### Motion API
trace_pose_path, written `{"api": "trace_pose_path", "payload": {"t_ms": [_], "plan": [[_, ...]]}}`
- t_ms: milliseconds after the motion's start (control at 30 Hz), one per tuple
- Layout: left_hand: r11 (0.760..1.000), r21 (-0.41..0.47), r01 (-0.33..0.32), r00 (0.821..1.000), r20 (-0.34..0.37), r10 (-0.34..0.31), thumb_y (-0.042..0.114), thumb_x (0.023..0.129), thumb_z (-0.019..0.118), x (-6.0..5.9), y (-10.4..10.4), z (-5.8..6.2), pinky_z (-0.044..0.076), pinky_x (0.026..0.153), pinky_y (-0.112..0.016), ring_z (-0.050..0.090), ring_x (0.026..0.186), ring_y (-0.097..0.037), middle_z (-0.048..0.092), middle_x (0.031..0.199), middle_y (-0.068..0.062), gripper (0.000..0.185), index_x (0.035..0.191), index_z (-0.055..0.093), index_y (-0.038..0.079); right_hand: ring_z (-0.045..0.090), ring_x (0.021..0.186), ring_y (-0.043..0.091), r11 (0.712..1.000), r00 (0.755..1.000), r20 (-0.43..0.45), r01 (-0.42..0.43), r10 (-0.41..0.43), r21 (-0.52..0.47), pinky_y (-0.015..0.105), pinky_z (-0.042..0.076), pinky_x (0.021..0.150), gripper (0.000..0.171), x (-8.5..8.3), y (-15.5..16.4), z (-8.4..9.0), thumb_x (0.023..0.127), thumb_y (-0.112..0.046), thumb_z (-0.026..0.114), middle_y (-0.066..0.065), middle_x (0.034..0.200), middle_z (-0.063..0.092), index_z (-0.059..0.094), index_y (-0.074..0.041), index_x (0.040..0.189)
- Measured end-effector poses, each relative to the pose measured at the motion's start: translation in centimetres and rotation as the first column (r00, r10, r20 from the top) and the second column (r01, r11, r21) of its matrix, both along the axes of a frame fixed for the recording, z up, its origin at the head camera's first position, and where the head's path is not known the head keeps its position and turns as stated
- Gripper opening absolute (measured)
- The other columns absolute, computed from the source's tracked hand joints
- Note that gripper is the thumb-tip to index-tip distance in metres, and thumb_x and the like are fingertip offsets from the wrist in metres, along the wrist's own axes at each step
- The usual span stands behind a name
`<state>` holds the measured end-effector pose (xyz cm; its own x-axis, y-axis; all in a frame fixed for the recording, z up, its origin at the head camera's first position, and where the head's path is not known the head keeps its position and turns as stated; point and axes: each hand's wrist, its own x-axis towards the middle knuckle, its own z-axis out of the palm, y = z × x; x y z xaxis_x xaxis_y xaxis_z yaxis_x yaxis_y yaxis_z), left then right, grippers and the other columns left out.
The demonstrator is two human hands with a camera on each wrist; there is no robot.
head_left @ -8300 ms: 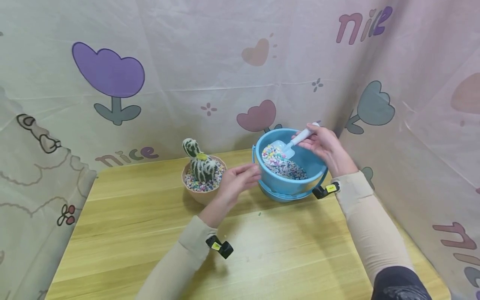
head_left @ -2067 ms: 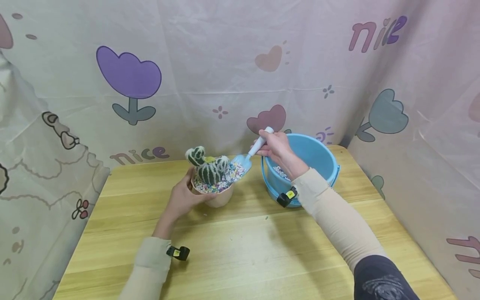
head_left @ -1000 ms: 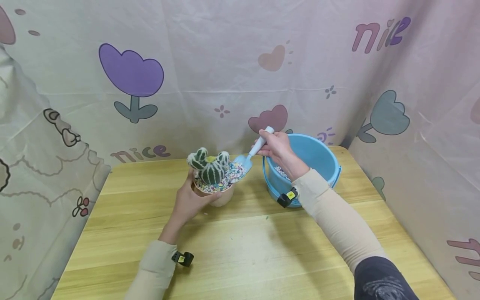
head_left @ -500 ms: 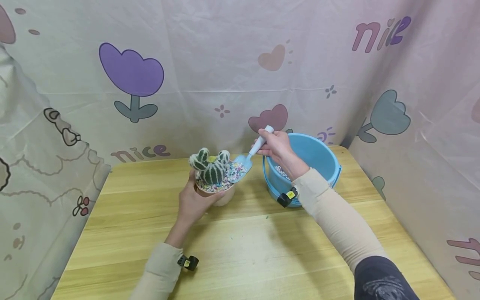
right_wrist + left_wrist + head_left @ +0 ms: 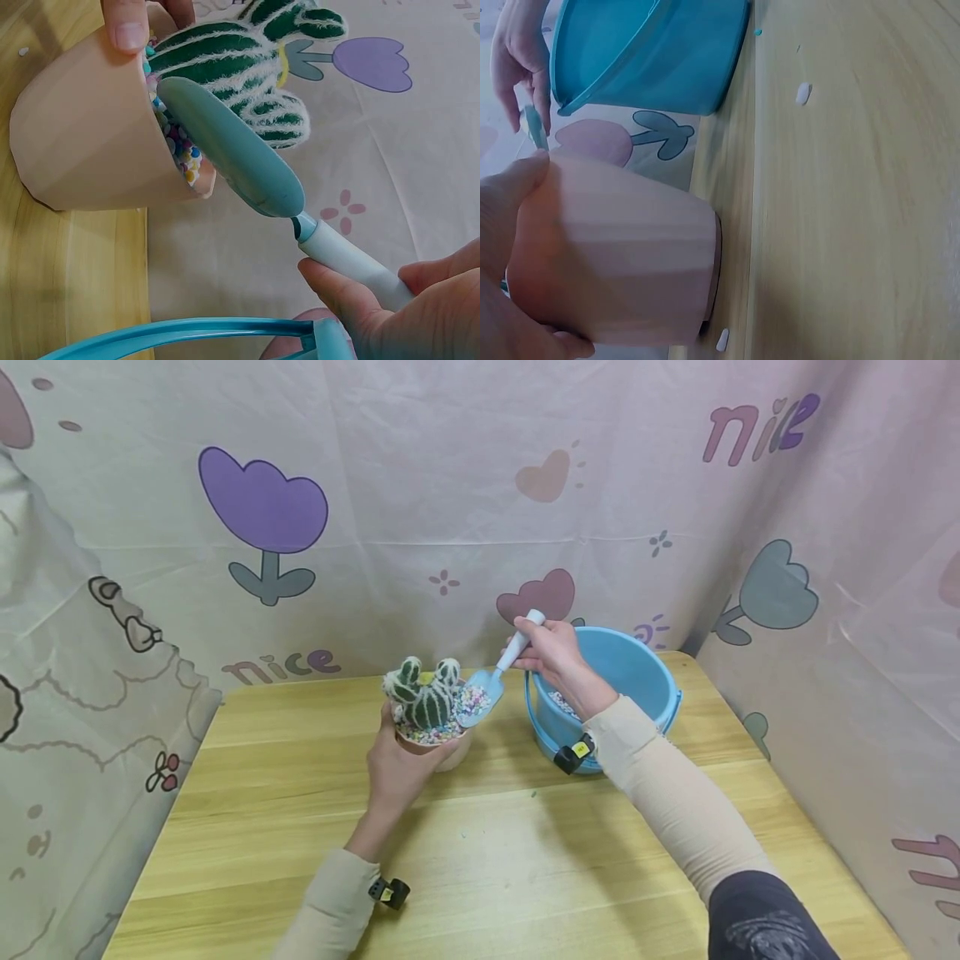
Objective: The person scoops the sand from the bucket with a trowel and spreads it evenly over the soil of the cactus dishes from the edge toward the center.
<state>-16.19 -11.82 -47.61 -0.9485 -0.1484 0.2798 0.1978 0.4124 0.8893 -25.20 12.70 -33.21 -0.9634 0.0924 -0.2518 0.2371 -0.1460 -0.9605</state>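
Observation:
A pinkish-beige flower pot stands on the wooden table, and my left hand grips its left side with the thumb along the front near the rim. A green-and-white striped, fuzzy toy cactus sits in it, ringed by small multicoloured pebbles. My right hand holds the pale handle of a light-blue toy shovel. The shovel's blade tips down over the pot's right rim, right beside the cactus, with a small heap of pebbles on it.
A blue bucket with a lowered handle stands to the right, partly behind my right forearm, with some pebbles inside. White chips and a green bit lie on the table. A printed cloth hangs close behind.
Earlier the shovel was in the bucket and my left hand was off the pot. Over the last second the cactus and pot have turned and shifted slightly right; the blade's heap has shrunk.

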Motion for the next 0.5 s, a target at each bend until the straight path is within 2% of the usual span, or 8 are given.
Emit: {"api": "trace_pose_path", "payload": {"t_ms": [100,233,367,500], "plan": [[1.0,0.002,0.008,1.0,0.027,-0.008,0.041,0.064,0.103,0.0,-0.1,0.0,0.044,0.12,-0.06,0.057,0.14,-0.038,0.059,0.153,-0.015,0.124,0.165,0.031,0.028,0.072,0.117,0.043,1.0,1.0,-0.003,-0.004,0.004,-0.002,0.047,0.065,0.094,0.047,0.0,0.0,0.0,0.108,-0.021,0.061,0.014,0.091,0.072,0.052,0.007,0.145],[0.995,0.007,0.098,0.991,0.09,-0.098,0.046,0.066,0.101,-0.1,-1.1,0.4,0.04,0.122,-0.063,0.051,0.145,-0.038,0.053,0.159,-0.015,0.128,0.167,0.023,0.034,0.072,0.117,0.043,1.0,1.0,-0.001,-0.003,0.003,0.004,0.046,0.065,0.094,0.048,0.1,0.0,0.0,0.108,-0.021,0.061,0.016,0.095,0.073,0.051,0.006,0.146],[0.976,-0.028,0.217,0.966,0.154,-0.21,0.051,0.067,0.099,-1.0,-2.9,0.9,0.03,0.126,-0.068,0.036,0.156,-0.042,0.036,0.17,-0.014,0.135,0.168,0.01,0.041,0.07,0.118,0.045,1.0,1.0,0.002,-0.003,0.003,-0.003,0.046,0.065,0.094,0.05,0.2,0.0,0.1,0.108,-0.022,0.062,0.02,0.103,0.072,0.051,0.007,0.147],[0.949,-0.038,0.313,0.933,0.201,-0.299,0.048,0.072,0.097,-2.0,-4.2,1.3,0.027,0.129,-0.065,0.027,0.159,-0.042,0.028,0.173,-0.015,0.132,0.17,0.01,0.034,0.069,0.118,0.046,1.0,1.0,-0.002,-0.006,0.006,-0.016,0.048,0.065,0.093,0.052,0.3,-0.1,0.2,0.107,-0.022,0.063,0.022,0.106,0.071,0.05,0.007,0.148]]}}
